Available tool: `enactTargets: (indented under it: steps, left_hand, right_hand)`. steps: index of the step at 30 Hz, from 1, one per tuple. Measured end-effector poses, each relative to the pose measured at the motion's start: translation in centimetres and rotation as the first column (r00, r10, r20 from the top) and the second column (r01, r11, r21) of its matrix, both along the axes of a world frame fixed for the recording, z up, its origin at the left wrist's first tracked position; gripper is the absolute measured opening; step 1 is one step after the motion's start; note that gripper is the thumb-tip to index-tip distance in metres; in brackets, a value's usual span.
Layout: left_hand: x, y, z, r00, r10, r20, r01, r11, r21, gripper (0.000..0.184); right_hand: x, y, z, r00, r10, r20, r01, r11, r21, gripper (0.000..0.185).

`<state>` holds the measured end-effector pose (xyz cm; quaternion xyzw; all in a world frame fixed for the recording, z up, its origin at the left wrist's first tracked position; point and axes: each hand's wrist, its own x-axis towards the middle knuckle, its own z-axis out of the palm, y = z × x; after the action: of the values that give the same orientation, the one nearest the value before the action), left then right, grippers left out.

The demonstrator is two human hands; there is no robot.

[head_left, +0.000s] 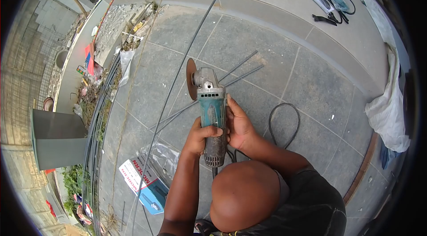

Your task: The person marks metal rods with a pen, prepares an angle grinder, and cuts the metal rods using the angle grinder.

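Note:
A teal and grey angle grinder (212, 109) is held above the tiled floor, its head pointing away from me. A brown, worn-looking disc (191, 79) stands edge-up on the left of its metal head. My left hand (199, 137) is closed round the dark rear body, the thumb lying across the top. Against the right side of the body, my right hand (239, 124) grips it, with some fingers hidden behind the tool. A long steel rod (186, 53) runs past the disc on the left. Below and beyond the grinder lie two shorter rods (242, 75).
My bent knee (244, 187) is close below the grinder. A black cable (297, 124) loops on the right. On the left are a grinder box (151, 191), a bundle of rods (94, 133) and rubble (116, 24). A raised step (275, 18) curves across the back.

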<state>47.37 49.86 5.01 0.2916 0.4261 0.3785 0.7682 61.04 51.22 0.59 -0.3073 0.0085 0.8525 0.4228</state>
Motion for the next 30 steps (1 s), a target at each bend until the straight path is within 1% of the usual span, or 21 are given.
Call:
enactTargets:
  steps: [4, 6, 7, 9, 10, 11, 12, 13, 14, 15, 16, 17, 18, 19, 21, 22, 23, 25, 26, 28, 30]
  left_hand:
    - [0.2, 0.8, 0.4, 0.999, 0.011, -0.050, -0.010, 1.000, 0.020, 0.037]
    - [0.4, 1.2, 0.3, 0.959, -0.018, -0.282, 0.040, 0.997, 0.070, 0.045]
    - [0.5, 1.4, -0.1, 0.959, 0.016, -0.284, 0.007, 0.997, 0.078, 0.045]
    - [0.9, 1.7, -1.1, 0.919, 0.068, -0.389, 0.013, 0.979, 0.203, 0.040]
    - [1.3, 1.8, -1.0, 0.916, 0.112, -0.384, -0.031, 0.977, 0.210, 0.040]
    - [1.5, 1.7, -0.8, 0.914, 0.112, -0.390, -0.027, 0.976, 0.216, 0.039]
    - [1.8, 1.7, -0.8, 0.912, 0.117, -0.393, -0.028, 0.974, 0.224, 0.038]
    - [1.9, 1.6, -0.9, 0.907, 0.170, -0.385, -0.083, 0.969, 0.234, 0.038]
    - [2.1, 1.4, -1.0, 0.908, 0.178, -0.379, -0.067, 0.955, 0.290, 0.037]
    - [2.1, 1.3, -1.1, 0.909, 0.183, -0.374, -0.047, 0.938, 0.343, 0.036]
    - [1.9, 1.1, -1.3, 0.904, 0.224, -0.364, -0.092, 0.933, 0.347, 0.036]
    - [1.7, 1.0, -1.5, 0.927, 0.154, -0.343, -0.032, 0.941, 0.338, 0.039]
    - [1.6, 1.0, -1.8, 0.944, 0.080, -0.319, 0.033, 0.942, 0.335, 0.042]
    - [1.7, 0.7, -2.2, 0.946, 0.113, -0.305, -0.002, 0.940, 0.342, 0.042]
    - [2.1, 0.0, -3.4, 0.977, 0.118, -0.176, -0.062, 0.953, 0.296, 0.052]
    - [1.9, -0.2, -4.2, 0.946, 0.121, -0.300, -0.006, 0.933, 0.359, 0.064]
    - [2.0, -0.5, -4.8, 0.947, 0.141, -0.287, -0.028, 0.930, 0.366, 0.064]
    - [1.8, -1.4, -4.6, 0.809, 0.140, -0.571, 0.101, 0.924, 0.369, 0.074]
    - [1.6, -1.8, -4.4, 0.814, 0.154, -0.560, 0.083, 0.924, 0.374, 0.074]
    - [0.9, -2.4, -2.7, 0.846, 0.036, -0.531, 0.156, 0.937, 0.312, 0.087]
    - [0.5, -2.5, -2.8, 0.844, 0.029, -0.536, 0.155, 0.943, 0.295, 0.092]
  right_hand:
    - [-0.2, 0.0, -1.2, 0.998, -0.049, 0.039, 0.049, 0.999, -0.017, 0.055]
    - [0.4, -0.9, -1.0, 0.993, -0.105, 0.060, 0.087, 0.965, 0.247, 0.061]
    - [0.5, -1.6, -0.9, 0.996, -0.073, 0.057, 0.056, 0.966, 0.254, 0.061]
    - [1.0, -2.6, -0.6, 0.956, -0.078, 0.284, -0.057, 0.897, 0.438, 0.083]
    - [1.4, -2.3, -0.1, 0.952, -0.018, 0.304, -0.109, 0.912, 0.396, 0.099]
    - [1.5, -2.2, 0.1, 0.951, 0.024, 0.308, -0.153, 0.903, 0.401, 0.099]
    - [1.7, -2.2, 0.1, 0.936, 0.004, 0.353, -0.171, 0.879, 0.445, 0.098]
    - [1.8, -2.1, 0.3, 0.920, -0.018, 0.393, -0.193, 0.849, 0.491, 0.097]
    - [1.9, -2.4, 0.4, 0.910, -0.033, 0.412, -0.195, 0.845, 0.498, 0.093]
    - [2.2, -2.1, 0.3, 0.907, 0.008, 0.420, -0.239, 0.832, 0.501, 0.093]
    - [2.5, -1.8, 0.1, 0.884, 0.043, 0.466, -0.281, 0.846, 0.454, 0.104]
    - [2.6, -1.7, 0.1, 0.855, 0.074, 0.513, -0.318, 0.857, 0.405, 0.116]
    - [2.6, -1.9, 0.5, 0.881, 0.049, 0.470, -0.284, 0.850, 0.443, 0.108]
    - [2.8, -1.9, 0.3, 0.873, 0.073, 0.482, -0.316, 0.837, 0.446, 0.108]
    - [3.3, -1.4, -0.4, 0.865, 0.106, 0.491, -0.354, 0.821, 0.448, 0.102]
    - [3.4, -1.5, 0.0, 0.857, 0.107, 0.505, -0.369, 0.811, 0.454, 0.097]
    - [3.5, -1.3, 0.5, 0.848, 0.119, 0.516, -0.390, 0.800, 0.456, 0.097]
    - [4.3, -0.8, 1.5, 0.762, 0.256, 0.594, -0.532, 0.770, 0.352, 0.095]
    - [4.3, -0.5, 1.9, 0.716, 0.305, 0.628, -0.576, 0.766, 0.285, 0.092]
    - [4.0, -0.5, 2.3, 0.706, 0.295, 0.644, -0.576, 0.769, 0.278, 0.086]
    - [3.2, -0.4, 2.4, 0.697, 0.291, 0.656, -0.579, 0.767, 0.275, 0.081]
